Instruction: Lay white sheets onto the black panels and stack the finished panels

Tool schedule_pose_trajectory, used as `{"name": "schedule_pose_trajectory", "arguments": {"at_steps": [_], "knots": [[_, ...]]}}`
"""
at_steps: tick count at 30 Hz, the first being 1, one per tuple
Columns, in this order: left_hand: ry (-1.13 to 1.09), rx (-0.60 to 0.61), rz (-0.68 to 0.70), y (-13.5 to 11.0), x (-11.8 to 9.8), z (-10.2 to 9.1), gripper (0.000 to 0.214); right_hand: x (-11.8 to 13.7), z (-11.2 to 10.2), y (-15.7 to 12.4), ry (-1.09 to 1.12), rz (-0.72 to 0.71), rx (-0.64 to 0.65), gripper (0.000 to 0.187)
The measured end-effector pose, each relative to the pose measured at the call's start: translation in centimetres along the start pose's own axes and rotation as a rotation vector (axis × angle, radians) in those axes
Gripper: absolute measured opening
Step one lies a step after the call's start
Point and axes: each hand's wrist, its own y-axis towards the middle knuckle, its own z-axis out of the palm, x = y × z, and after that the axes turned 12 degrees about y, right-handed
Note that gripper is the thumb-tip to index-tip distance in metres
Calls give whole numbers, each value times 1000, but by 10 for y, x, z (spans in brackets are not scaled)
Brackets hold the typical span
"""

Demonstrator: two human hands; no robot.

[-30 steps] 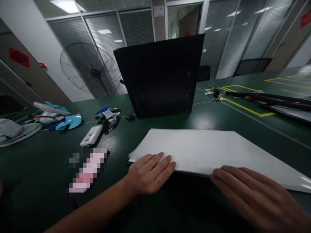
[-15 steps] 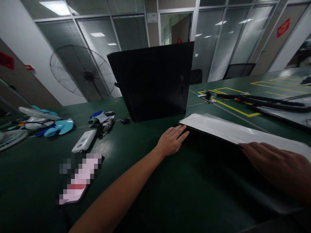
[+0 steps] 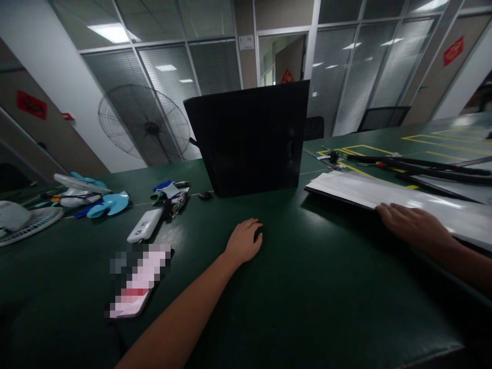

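My right hand (image 3: 413, 223) grips the near edge of a flat white panel (image 3: 342, 187) with a glossy top and a thin black edge. The panel hangs tilted over the right side of the green table, and a shadow falls beneath it. My left hand (image 3: 245, 240) holds nothing; its fingers reach forward with the thumb apart, low over the table and away from the panel. Ahead of both hands a large black box-like case (image 3: 253, 143) stands upright. My right fingertips below the panel are hidden.
On the left lie a pink pixelated phone-like object (image 3: 144, 277), a white power bank (image 3: 145, 225), keys (image 3: 179, 202) and blue fan blades (image 3: 111, 204). Black frame strips (image 3: 434, 166) lie at the right behind the panel. A large floor fan (image 3: 149, 128) stands beyond the table (image 3: 307, 297).
My left hand has come off the panel's left corner and moved left over the table. The panel has shifted right in my right hand. The view has turned slightly left.
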Motion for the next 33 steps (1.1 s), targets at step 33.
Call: {"name": "schedule_pose_trajectory", "arguments": {"at_steps": [33], "knots": [[283,-66,-506,-109,85,-22,60,-26,4,67,-109,-129,-18,36]]}}
